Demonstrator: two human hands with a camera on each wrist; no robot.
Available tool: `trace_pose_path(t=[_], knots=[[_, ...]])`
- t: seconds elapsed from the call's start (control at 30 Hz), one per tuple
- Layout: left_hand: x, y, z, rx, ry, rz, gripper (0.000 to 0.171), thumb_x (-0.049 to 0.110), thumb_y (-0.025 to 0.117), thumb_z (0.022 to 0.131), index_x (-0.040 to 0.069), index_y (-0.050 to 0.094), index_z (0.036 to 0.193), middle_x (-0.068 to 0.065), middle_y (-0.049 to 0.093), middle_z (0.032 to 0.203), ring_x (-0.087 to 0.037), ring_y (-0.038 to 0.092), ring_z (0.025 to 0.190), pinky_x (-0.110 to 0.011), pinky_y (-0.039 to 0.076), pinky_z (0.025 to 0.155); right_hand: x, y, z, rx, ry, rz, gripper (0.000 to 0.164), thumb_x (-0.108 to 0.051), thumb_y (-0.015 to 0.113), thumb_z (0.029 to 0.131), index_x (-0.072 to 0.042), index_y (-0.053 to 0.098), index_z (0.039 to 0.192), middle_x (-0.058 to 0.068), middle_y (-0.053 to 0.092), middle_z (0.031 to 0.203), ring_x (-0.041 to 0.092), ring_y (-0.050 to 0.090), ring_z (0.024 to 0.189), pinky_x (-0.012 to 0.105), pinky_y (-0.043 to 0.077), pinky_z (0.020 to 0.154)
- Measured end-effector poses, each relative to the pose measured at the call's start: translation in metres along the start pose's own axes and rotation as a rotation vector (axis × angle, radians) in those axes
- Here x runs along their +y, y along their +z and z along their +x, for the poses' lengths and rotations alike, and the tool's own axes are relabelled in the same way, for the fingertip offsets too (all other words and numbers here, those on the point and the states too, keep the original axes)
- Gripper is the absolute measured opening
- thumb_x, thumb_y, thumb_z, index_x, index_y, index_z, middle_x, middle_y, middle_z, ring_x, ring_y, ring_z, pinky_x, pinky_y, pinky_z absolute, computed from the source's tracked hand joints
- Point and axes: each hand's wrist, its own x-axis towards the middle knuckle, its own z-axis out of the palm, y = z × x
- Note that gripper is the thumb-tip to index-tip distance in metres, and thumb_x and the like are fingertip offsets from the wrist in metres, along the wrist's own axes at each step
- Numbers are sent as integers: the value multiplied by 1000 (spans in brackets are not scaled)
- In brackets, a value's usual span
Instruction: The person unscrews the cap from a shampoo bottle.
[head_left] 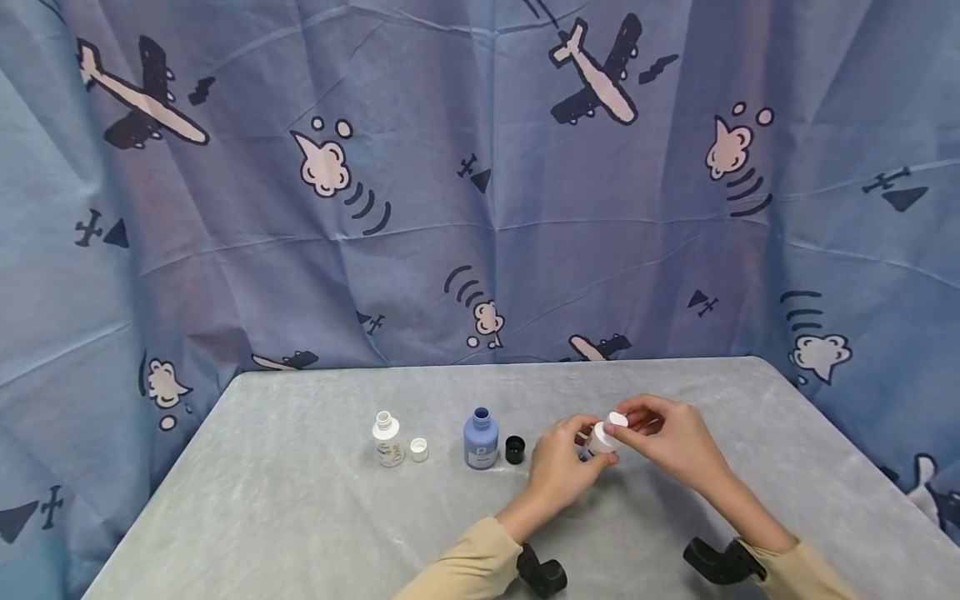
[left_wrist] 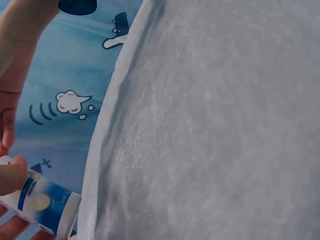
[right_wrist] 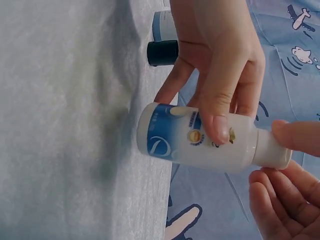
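Note:
My left hand [head_left: 557,468] grips a small white bottle [head_left: 599,440] around its body, over the right part of the table. The bottle [right_wrist: 187,150] has a blue band and printing on its label, and its thumb-side face shows in the right wrist view. A white cap [right_wrist: 274,150] sits on its neck, pinched between thumb and fingers of my right hand [head_left: 675,437]. Tilted, the bottle is held above the tabletop. At the lower left of the left wrist view, the same bottle [left_wrist: 47,202] is partly hidden by a thumb.
An uncapped blue bottle [head_left: 481,439] stands left of my hands, a black cap [head_left: 514,450] beside it. Farther left are an uncapped white bottle [head_left: 387,439] and a white cap [head_left: 418,450]. A grey-white cloth covers the table [head_left: 300,517]; a patterned blue curtain [head_left: 420,192] hangs behind.

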Motion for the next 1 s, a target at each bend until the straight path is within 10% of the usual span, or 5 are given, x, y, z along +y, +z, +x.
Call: trace_pose_path(t=[0.67, 1.0], knots=[[-5, -1, 0, -82, 16, -80, 41, 19, 74, 83, 12, 63, 121, -5, 68, 110, -8, 64, 94, -10, 47, 69, 0, -3, -2, -133, -250, 117, 30, -3, 69, 85, -9, 68, 115, 10, 69, 114, 1, 63, 95, 25, 56, 76], [-2, -2, -1, -24, -15, -22, 36, 25, 79, 78, 17, 68, 111, 2, 70, 98, -1, 61, 85, -10, 46, 71, -5, 7, -3, -35, -49, 57, 34, -27, 73, 86, -11, 64, 114, 6, 69, 104, 7, 63, 84, 25, 55, 72]])
